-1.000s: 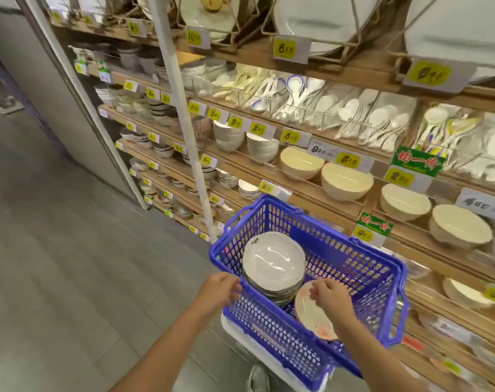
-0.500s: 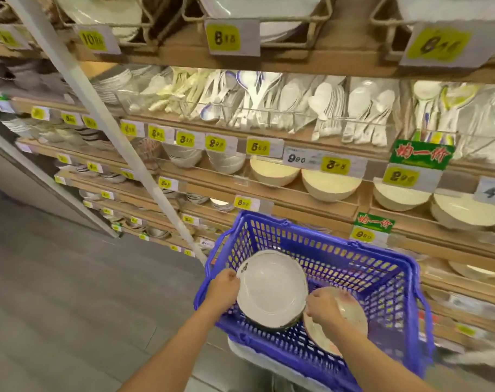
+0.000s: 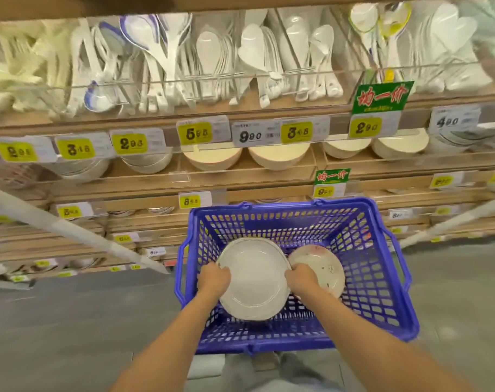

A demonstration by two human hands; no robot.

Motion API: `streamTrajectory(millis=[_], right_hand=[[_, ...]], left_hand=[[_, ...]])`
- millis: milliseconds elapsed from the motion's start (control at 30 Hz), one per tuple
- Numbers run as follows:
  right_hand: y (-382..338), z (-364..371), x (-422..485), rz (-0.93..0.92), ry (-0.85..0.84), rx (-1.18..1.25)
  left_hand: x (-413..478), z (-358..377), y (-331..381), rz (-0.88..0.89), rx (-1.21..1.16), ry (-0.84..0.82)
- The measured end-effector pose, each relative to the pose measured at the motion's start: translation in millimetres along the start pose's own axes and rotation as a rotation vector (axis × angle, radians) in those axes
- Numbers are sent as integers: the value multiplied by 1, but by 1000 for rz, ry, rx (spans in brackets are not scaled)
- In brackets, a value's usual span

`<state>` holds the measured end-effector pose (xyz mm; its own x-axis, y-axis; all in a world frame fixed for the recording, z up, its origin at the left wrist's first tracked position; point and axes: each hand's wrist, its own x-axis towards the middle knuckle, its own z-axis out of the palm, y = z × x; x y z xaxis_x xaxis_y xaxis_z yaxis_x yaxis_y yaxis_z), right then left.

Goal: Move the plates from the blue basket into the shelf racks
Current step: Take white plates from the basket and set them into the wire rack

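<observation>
Right hand [image 3: 301,280] moved onto white plates [image 3: 253,278], left hand [image 3: 214,278] opposite, both grips clamped on them

Green sign [image 3: 382,97]: I am reading red 均一价.
White tag [image 3: 250,136]: I am reading 990, on the shelf edge [image 3: 57,124].
Yellow tag [image 3: 365,127]: I am reading 290, under that sign.
Right white tag [image 3: 447,121]: I am reading 490.
Lower yellow tag [image 3: 190,201]: I am making out only a leading 8.

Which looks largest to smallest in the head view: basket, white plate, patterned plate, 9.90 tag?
1. basket
2. white plate
3. patterned plate, partly covered
4. 9.90 tag, farther off, so apparent size only
</observation>
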<state>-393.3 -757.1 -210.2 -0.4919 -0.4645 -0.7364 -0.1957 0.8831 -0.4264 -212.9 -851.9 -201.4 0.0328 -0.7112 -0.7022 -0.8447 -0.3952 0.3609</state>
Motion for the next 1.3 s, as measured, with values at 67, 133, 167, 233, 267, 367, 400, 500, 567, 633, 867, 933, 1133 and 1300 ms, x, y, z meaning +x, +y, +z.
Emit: streamTrajectory(millis=[67,133,167,233,267,367,400,500,567,633,867,933,1133,1300], right_hand=[[-4,8,-2,45,56,19],[-10,15,-5,98,102,36],[-13,18,-7,125,124,37],[-19,21,-11,182,170,43],[-21,21,-14,203,190,65],[-22,21,-21,215,228,155],[-22,19,-25,212,236,195],[-18,10,-34,183,250,340],[-13,0,-42,143,238,417],[-8,-11,-51,101,208,484],[17,-56,-99,-149,105,596],[31,-69,-115,-141,102,622],[90,-110,-150,-135,108,816],[144,-152,-172,-159,253,903]], left_hand=[[1,1,1,-45,9,-16],[0,0,4,-83,-2,-36],[-1,-1,6,-96,-2,-44],[-2,-3,9,-110,-22,-38],[-2,-3,9,-109,-54,-32],[-8,-10,10,-56,-142,-45],[-10,-13,10,-30,-148,-53],[-17,-25,8,67,-137,-72],[-21,-32,7,158,-156,-77],[-25,-36,7,254,-204,-93],[-58,-36,35,456,-331,-249],[-74,-32,46,483,-314,-284],[-136,2,76,565,-325,-318],[-195,49,103,593,-298,-364]])
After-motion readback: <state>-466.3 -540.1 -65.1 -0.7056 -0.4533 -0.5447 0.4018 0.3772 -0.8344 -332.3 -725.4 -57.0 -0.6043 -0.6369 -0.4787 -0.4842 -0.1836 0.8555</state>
